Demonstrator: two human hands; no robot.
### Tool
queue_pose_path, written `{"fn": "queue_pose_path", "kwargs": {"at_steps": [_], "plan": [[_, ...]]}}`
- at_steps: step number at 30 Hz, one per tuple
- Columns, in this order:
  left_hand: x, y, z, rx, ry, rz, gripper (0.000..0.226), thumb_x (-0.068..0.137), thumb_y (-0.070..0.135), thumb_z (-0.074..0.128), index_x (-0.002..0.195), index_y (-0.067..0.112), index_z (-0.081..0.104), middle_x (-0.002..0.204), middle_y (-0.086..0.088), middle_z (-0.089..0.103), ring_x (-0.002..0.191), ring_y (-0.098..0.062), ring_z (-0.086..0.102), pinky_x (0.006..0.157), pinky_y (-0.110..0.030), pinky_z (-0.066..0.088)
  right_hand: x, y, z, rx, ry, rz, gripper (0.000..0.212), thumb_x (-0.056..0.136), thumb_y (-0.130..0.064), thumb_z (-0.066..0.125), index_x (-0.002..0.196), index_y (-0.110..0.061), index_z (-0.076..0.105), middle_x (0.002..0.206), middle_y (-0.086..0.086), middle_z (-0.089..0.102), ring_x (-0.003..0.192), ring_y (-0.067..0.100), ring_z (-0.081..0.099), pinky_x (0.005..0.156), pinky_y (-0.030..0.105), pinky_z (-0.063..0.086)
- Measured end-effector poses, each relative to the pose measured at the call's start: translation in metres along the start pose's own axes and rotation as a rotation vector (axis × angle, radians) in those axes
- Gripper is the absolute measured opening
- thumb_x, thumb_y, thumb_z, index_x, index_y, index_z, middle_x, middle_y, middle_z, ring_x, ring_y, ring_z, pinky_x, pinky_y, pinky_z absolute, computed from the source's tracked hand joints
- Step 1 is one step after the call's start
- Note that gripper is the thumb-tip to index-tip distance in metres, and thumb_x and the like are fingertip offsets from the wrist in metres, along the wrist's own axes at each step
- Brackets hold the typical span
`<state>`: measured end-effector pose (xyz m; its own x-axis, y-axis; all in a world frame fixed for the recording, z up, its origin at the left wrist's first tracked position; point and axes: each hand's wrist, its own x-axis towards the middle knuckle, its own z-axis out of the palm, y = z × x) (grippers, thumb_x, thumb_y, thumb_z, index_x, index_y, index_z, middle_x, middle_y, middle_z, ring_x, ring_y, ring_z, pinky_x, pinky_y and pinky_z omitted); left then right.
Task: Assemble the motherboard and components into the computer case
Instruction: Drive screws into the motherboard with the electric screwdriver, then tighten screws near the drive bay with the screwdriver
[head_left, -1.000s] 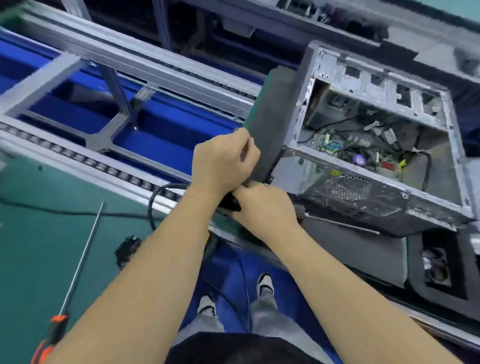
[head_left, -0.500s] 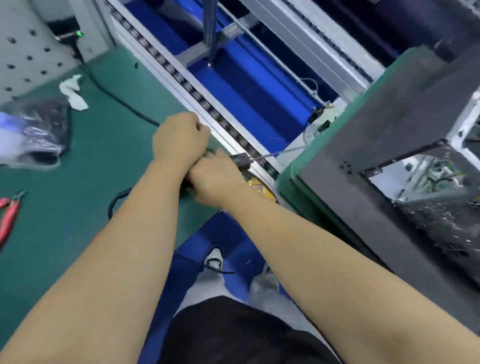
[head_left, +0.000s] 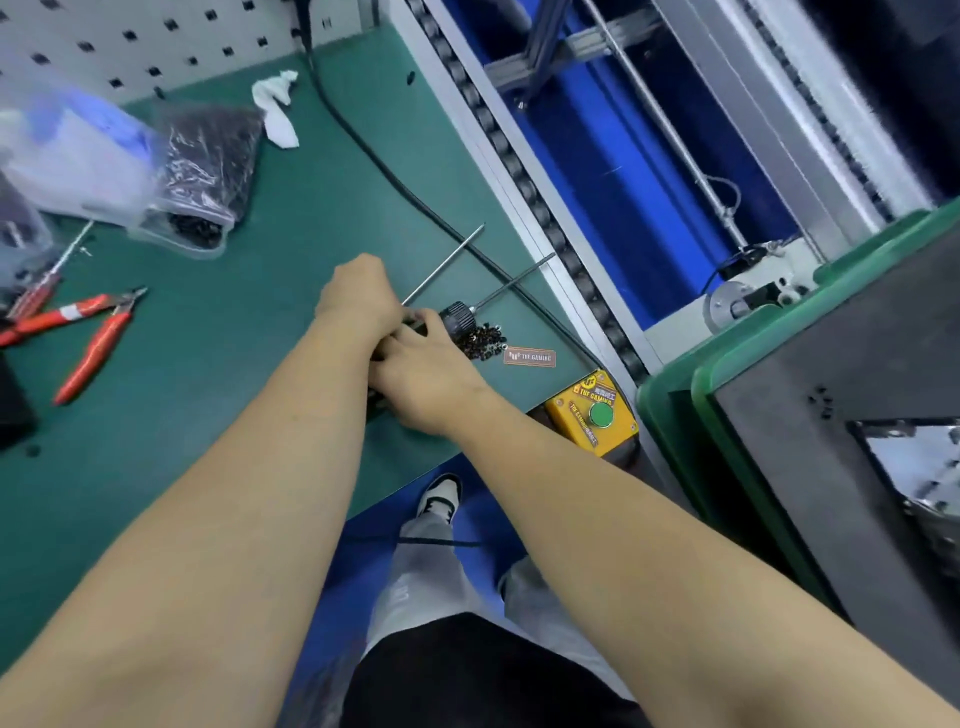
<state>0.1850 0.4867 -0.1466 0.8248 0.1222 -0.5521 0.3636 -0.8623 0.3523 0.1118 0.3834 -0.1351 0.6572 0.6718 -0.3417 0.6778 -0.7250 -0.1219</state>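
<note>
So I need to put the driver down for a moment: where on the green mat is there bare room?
Bare mat lies between the red pliers and the left forearm, toward the near edge. Another bare patch sits between the screw bags and the black cable. It is crowded by the hands: loose screws, a badge and the yellow button box.

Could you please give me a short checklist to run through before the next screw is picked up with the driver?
1. Electric screwdriver in hand: ok, right hand grips it.
2. Left hand steadying it: cannot tell, its fingers are hidden.
3. Loose screws within reach: ok, piled beside the driver's chuck.
4. Bit fitted: ok, a long shaft points away over the mat.
5. Computer case at hand: ok, at right on the green tray.
</note>
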Motion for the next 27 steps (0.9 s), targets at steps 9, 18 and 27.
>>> {"fn": "queue_pose_path", "kwargs": {"at_steps": [9,18,27], "plan": [[0.002,0.010,-0.034,0.138,0.287,0.043,0.022,0.093,0.010,0.050,0.109,0.004,0.063,0.115,-0.023,0.061,0.107,-0.045,0.057,0.083,-0.043,0.048,0.020,-0.002,-0.011,-0.035,0.025,-0.027,0.048,0.100,-0.009,0.043,0.145,-0.023,0.051,0.146,0.009,0.049,0.141,0.031,0.033,0.120,0.061,0.011],[-0.031,0.049,-0.085,0.143,0.327,0.118,0.013,0.089,0.005,0.046,0.098,0.006,0.055,0.112,-0.025,0.058,0.102,-0.044,0.056,0.078,-0.042,0.043,0.041,-0.009,-0.004,0.043,0.046,-0.003,0.067,0.098,-0.002,0.044,0.160,-0.017,0.024,0.167,0.010,0.020,0.156,0.029,0.006,0.126,0.051,0.002],[-0.045,0.147,-0.101,-0.152,0.137,0.293,0.021,0.089,0.010,0.046,0.069,0.013,0.047,0.066,0.000,0.042,0.052,-0.015,0.039,0.041,-0.026,0.029,-0.038,0.037,-0.034,1.319,0.478,0.530,0.031,0.095,0.003,0.051,0.115,-0.008,0.071,0.121,0.017,0.070,0.117,0.035,0.064,0.099,0.044,0.052]]}}
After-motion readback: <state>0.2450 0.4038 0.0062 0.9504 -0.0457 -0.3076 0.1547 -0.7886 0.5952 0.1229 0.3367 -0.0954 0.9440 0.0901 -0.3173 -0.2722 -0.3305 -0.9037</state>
